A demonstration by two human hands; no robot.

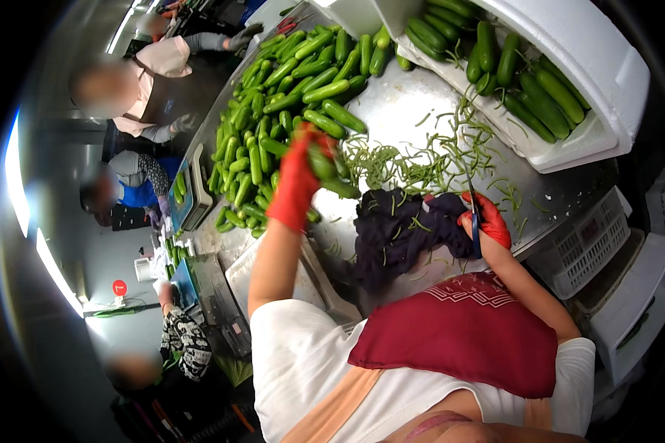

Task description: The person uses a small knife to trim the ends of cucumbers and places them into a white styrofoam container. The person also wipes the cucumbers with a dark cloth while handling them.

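My left hand (296,185), in a red glove and blurred, is shut on several green cucumbers (322,161) at the near edge of a large cucumber pile (271,116). Blue-handled scissors (476,235) are in my red-gloved right hand (489,222), their blades pointing away from me over the table; whether the blades are apart is hard to see. Thin cut green stems (399,166) lie scattered between the pile and my right hand. A crumpled dark cloth (390,238) with stem bits on it lies between my forearms, touching my right hand.
A white foam box (615,105) holding cucumbers stands at the far right of the metal table (404,97). A weighing scale (199,194) sits beyond the pile's left side. White plastic crates (584,238) are below the right edge. Several people work across at left.
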